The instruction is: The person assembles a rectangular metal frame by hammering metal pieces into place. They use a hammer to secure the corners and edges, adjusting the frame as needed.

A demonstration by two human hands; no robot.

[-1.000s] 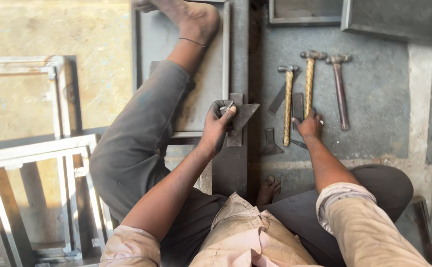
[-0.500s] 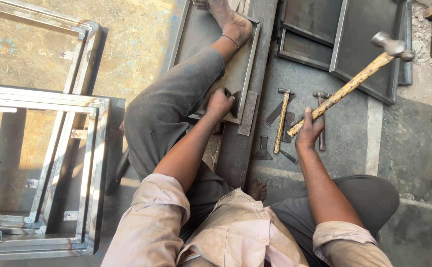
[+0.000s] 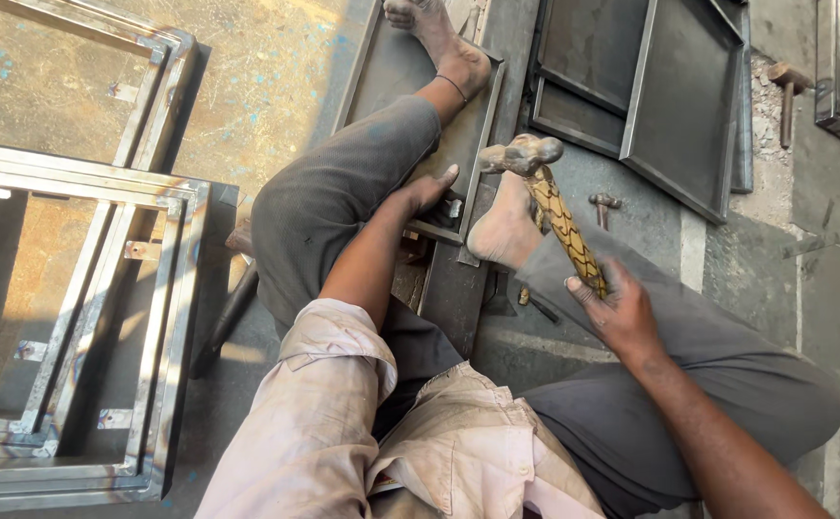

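The concrete floor (image 3: 247, 86) carries everything here, and the person sits on it with the left leg stretched far out and the right knee bent. To the left lies a stack of welded steel frames (image 3: 84, 317), rectangular and nested one on another. Far right lie several dark sheet-metal trays (image 3: 679, 106) with folded rims, seemingly finished pieces set aside. Under the outstretched leg lies another such tray, the metal tray (image 3: 391, 77) being worked on, its near corner by the left hand.

The right hand (image 3: 622, 308) is wrapped closed around the handle of a hammer (image 3: 559, 216), whose handle is bound in a yellow and dark criss-cross wrap; the steel head (image 3: 524, 154) is raised off the floor, above the right foot (image 3: 505, 226) that rests on the tray's edge. The left hand (image 3: 430, 190) lies mostly flat and open on the near corner of the tray, fingers spread, pressing down on a small metal piece (image 3: 452, 207), possibly a bracket, though the view is too small to tell.

Judging by the raised head and steadied corner, the blow on this corner is not yet struck, and the fixing here is unfinished. A spare hammer (image 3: 603, 204) lies on the floor beside the right knee, and another (image 3: 785, 82) far right.
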